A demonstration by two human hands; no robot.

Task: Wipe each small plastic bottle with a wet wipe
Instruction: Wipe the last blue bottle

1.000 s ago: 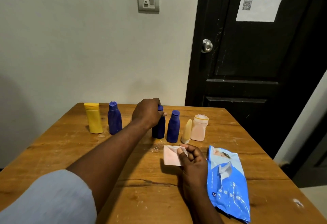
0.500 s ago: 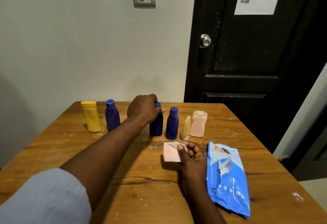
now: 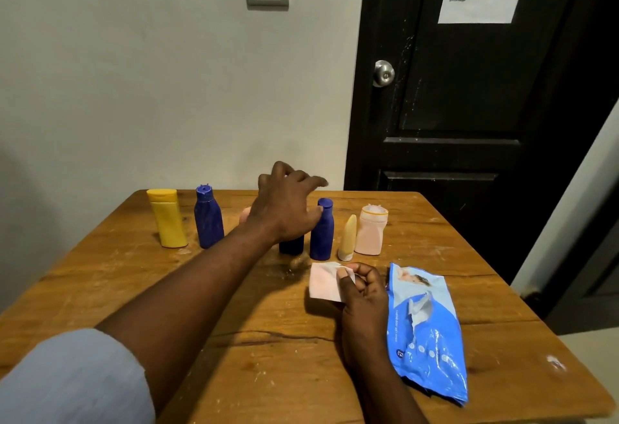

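Small bottles stand in a row at the far side of the wooden table (image 3: 140, 289): a yellow bottle (image 3: 166, 218), a blue bottle (image 3: 208, 218), a dark blue bottle (image 3: 291, 244) mostly hidden by my left hand, another blue bottle (image 3: 322, 231), a cream tube (image 3: 347, 239) and a pale pink bottle (image 3: 370, 231). My left hand (image 3: 284, 204) hovers over the hidden bottle with fingers spread, its thumb near the neighbouring blue bottle. A bit of a pink object (image 3: 245, 215) shows behind my wrist. My right hand (image 3: 363, 289) pinches a folded pinkish wet wipe (image 3: 323, 282) above the table.
A blue wet-wipe pack (image 3: 423, 326) lies on the table right of my right hand. A grey wall rises behind the table. A black door (image 3: 469, 105) with a round knob stands at the back right.
My left hand has let go of the dark blue bottle's top and lifted, fingers spreading to the right. My right hand keeps pinching the wipe in the same place.
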